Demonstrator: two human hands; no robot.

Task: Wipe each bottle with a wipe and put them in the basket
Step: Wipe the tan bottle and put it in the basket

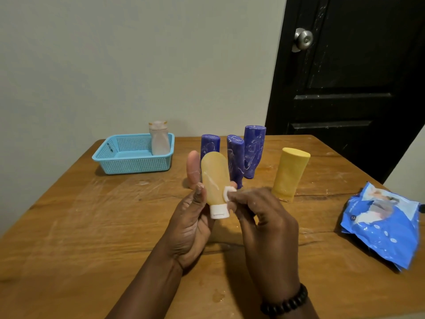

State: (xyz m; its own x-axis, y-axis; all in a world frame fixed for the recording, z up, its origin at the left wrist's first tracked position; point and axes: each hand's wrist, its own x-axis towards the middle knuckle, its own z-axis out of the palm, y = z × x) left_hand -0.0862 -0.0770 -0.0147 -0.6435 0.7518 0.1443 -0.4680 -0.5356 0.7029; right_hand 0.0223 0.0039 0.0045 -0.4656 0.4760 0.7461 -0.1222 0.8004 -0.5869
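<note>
Left hand [190, 224] holds a yellow bottle [215, 178] cap-down above the desk [80, 226], thumb on its near face, fingers curled behind it. Right hand [264, 217] pinches a small folded wipe [227, 194] against the bottle's lower right side, just above the white cap [219, 211]. A pale smear runs down the front of the bottle; judged mid-wipe, not yet clean.

The basket [133, 155] sits at the far left of the desk with one whitish bottle [159, 141] already upright inside. Waiting behind the hands: three purple bottles [253, 150] close together, a pink bottle [193, 169] partly hidden, and a second yellow bottle [291, 173] off to the right. All stand on their caps.

Risks:
- The grip is near the cap end, so the long body sticks up free; a wet, slick surface could let the bottle twist or slip.
- The wipe is a small wad, so it may spread the smear rather than lift it.
- The standing bottles are narrow-based and crowded, just behind the hands; a careless sweep toward the basket could topple them.
- The second yellow bottle looks tilted and may fall on its own.

Writing: the blue wipe packet [384, 226] at the right edge carries a printed picture and a small round mark, too blurred to read. No bottle shows a legible label.
</note>
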